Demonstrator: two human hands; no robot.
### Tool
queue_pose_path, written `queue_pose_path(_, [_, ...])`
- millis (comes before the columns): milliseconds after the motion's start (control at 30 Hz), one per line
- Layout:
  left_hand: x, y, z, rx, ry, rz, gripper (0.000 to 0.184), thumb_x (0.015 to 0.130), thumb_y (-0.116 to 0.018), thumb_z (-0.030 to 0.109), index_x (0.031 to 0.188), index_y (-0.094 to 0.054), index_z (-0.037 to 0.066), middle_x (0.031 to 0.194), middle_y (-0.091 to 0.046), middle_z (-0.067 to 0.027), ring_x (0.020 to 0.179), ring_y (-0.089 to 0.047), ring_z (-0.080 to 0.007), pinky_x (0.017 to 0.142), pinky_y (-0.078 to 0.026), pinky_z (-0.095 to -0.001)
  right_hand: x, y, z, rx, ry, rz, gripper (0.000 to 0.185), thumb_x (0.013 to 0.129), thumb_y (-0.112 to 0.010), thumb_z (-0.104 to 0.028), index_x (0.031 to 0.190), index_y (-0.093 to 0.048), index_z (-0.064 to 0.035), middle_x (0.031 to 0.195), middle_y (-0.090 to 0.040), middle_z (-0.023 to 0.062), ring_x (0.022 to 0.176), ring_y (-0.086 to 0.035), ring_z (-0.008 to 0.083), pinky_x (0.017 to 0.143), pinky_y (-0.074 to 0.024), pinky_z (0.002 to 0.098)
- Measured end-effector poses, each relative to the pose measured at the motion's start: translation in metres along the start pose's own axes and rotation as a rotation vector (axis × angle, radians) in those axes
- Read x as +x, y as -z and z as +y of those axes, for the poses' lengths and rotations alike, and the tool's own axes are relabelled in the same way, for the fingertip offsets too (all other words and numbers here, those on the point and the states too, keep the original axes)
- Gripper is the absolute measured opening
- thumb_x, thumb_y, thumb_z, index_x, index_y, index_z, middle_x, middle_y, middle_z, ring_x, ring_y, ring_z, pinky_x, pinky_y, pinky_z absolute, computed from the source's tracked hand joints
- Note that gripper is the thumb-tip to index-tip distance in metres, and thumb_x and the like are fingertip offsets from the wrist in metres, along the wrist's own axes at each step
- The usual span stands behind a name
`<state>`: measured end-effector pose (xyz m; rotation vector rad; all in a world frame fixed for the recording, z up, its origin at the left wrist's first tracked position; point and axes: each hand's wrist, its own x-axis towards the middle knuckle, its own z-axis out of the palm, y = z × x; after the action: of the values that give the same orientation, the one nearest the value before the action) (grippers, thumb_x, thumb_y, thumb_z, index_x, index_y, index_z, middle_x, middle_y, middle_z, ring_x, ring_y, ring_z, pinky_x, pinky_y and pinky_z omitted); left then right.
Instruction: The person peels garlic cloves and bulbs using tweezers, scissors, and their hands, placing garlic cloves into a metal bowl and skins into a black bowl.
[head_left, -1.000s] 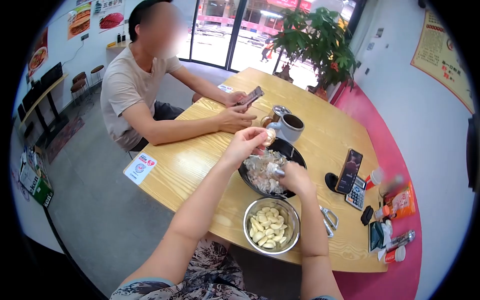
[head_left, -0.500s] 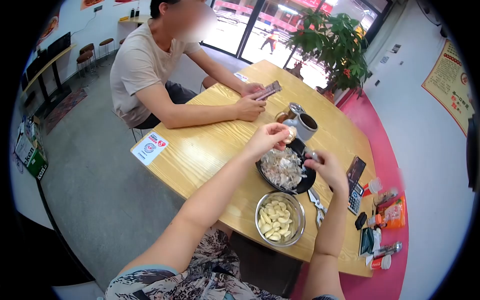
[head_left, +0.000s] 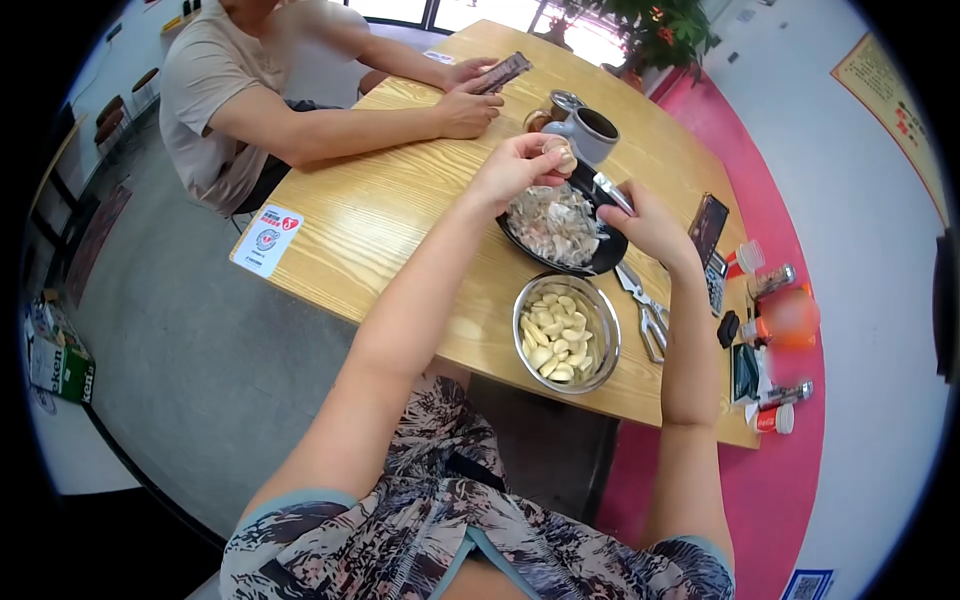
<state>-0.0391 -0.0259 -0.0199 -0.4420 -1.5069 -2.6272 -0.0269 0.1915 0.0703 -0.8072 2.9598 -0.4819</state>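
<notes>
My left hand [head_left: 520, 172] pinches a pale garlic bulb [head_left: 561, 155] above the far left edge of a black bowl [head_left: 607, 258]. In my right hand [head_left: 645, 222] is a small tool with a silvery blade [head_left: 612, 190], its tip directed up and left towards the garlic, not touching it. Papery skins [head_left: 556, 228] fill much of the black bowl. Nearer to me a clear round bowl [head_left: 606, 352] holds several peeled garlic cloves [head_left: 556, 338].
Metal scissors [head_left: 648, 315] lie right of the bowls. Behind stand a grey mug [head_left: 590, 135] and a glass jar. Along the right edge are a phone [head_left: 708, 228], calculator, cups and packets. Across the table's left side, another person [head_left: 235, 100] holds a phone [head_left: 500, 73].
The view has tipped downward. My right hand has come up out of the black bowl with the tool and turned its blade towards the garlic. The other person's hands have closed around their phone.
</notes>
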Motion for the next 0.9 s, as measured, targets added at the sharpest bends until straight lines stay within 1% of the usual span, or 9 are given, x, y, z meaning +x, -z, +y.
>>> queue_pose_path(133, [0.0, -0.001, -0.001, -0.019, -0.01, -0.001, 0.029, 0.092, -0.059, 0.01, 0.117, -0.054, -0.001, 0.105, -0.064, -0.0112, 0.095, -0.065, -0.0212, 0.083, -0.055, -0.0311, -0.024, -0.007, 0.018, 0.247, -0.04, 0.188, 0.026, 0.092, -0.058, -0.023, 0.103, -0.055, 0.0001, 0.081, -0.057, 0.0055, 0.077, -0.054, 0.0144, 0.07, -0.0464, 0.0295])
queue_pose_path(200, [-0.002, -0.004, 0.004, -0.04, -0.022, 0.002, 0.029, 0.092, -0.059, 0.009, 0.118, -0.053, -0.001, 0.106, -0.063, -0.0119, 0.095, -0.065, -0.022, 0.083, -0.055, -0.0316, -0.05, -0.009, 0.029, 0.283, -0.127, 0.164, 0.026, 0.091, -0.058, -0.023, 0.098, -0.056, 0.0018, 0.087, -0.058, 0.0129, 0.077, -0.056, 0.0223, 0.073, -0.0451, 0.0351])
queue_pose_path(267, [-0.005, -0.005, 0.009, -0.04, 0.0, -0.005, 0.03, 0.092, -0.059, 0.011, 0.118, -0.052, -0.001, 0.106, -0.063, -0.013, 0.096, -0.065, -0.0237, 0.083, -0.055, -0.0317, -0.084, -0.017, 0.031, 0.43, -0.257, 0.17, 0.022, 0.089, -0.059, -0.019, 0.095, -0.057, 0.002, 0.081, -0.054, 0.0124, 0.072, -0.052, 0.0213, 0.07, -0.0434, 0.0354])
queue_pose_path(400, [-0.005, -0.006, 0.008, -0.024, 0.036, -0.038, 0.028, 0.093, -0.058, 0.015, 0.115, -0.053, -0.001, 0.105, -0.063, -0.0128, 0.096, -0.065, -0.0233, 0.082, -0.056, -0.0315, -0.13, -0.085, 0.096, 0.201, -0.187, 0.178, 0.02, 0.083, -0.064, -0.015, 0.09, -0.059, 0.003, 0.083, -0.055, 0.0166, 0.076, -0.054, 0.0278, 0.072, -0.0446, 0.0369])
queue_pose_path(600, [-0.005, -0.007, 0.007, -0.059, 0.071, -0.114, 0.029, 0.095, -0.054, 0.017, 0.117, -0.053, -0.003, 0.106, -0.063, -0.013, 0.096, -0.065, -0.023, 0.082, -0.056, -0.0319, -0.142, -0.105, 0.048, 0.102, -0.236, 0.332, 0.018, 0.082, -0.063, -0.009, 0.096, -0.061, 0.0007, 0.095, -0.057, 0.0189, 0.091, -0.054, 0.0357, 0.082, -0.0437, 0.0409])
queue_pose_path(667, [-0.005, -0.007, 0.007, -0.073, 0.071, -0.121, 0.03, 0.095, -0.054, 0.016, 0.118, -0.052, -0.003, 0.107, -0.063, -0.0133, 0.098, -0.064, -0.0236, 0.083, -0.056, -0.0323, -0.14, -0.101, 0.046, 0.033, -0.129, 0.285, 0.017, 0.081, -0.063, -0.009, 0.096, -0.062, -0.0012, 0.095, -0.057, 0.0187, 0.094, -0.053, 0.0357, 0.085, -0.0426, 0.0412])
queue_pose_path(800, [-0.008, -0.011, 0.011, -0.045, 0.079, -0.13, 0.03, 0.094, -0.057, 0.016, 0.118, -0.052, -0.003, 0.108, -0.063, -0.0135, 0.096, -0.065, -0.0239, 0.084, -0.055, -0.0321, -0.129, -0.088, 0.087, 0.203, -0.164, 0.405, 0.013, 0.085, -0.062, -0.011, 0.093, -0.064, -0.0003, 0.09, -0.061, 0.0151, 0.085, -0.059, 0.0276, 0.076, -0.047, 0.036])
queue_pose_path(833, [-0.009, -0.014, 0.011, -0.042, 0.092, -0.147, 0.031, 0.094, -0.058, 0.016, 0.117, -0.053, -0.002, 0.108, -0.063, -0.0132, 0.096, -0.065, -0.0234, 0.083, -0.055, -0.0317, -0.123, -0.075, 0.075, 0.291, -0.209, 0.479, 0.015, 0.088, -0.061, -0.012, 0.092, -0.064, 0.0014, 0.086, -0.063, 0.0122, 0.077, -0.061, 0.02, 0.07, -0.0481, 0.0307])
queue_pose_path(900, [-0.009, -0.019, 0.009, -0.007, 0.089, -0.157, 0.032, 0.093, -0.059, 0.017, 0.118, -0.053, -0.001, 0.107, -0.064, -0.0127, 0.094, -0.065, -0.0226, 0.083, -0.055, -0.0314, -0.102, -0.049, 0.049, 0.406, -0.077, 0.556, 0.017, 0.089, -0.061, -0.014, 0.093, -0.064, 0.0025, 0.083, -0.063, 0.0091, 0.073, -0.059, 0.0151, 0.068, -0.0478, 0.0273])
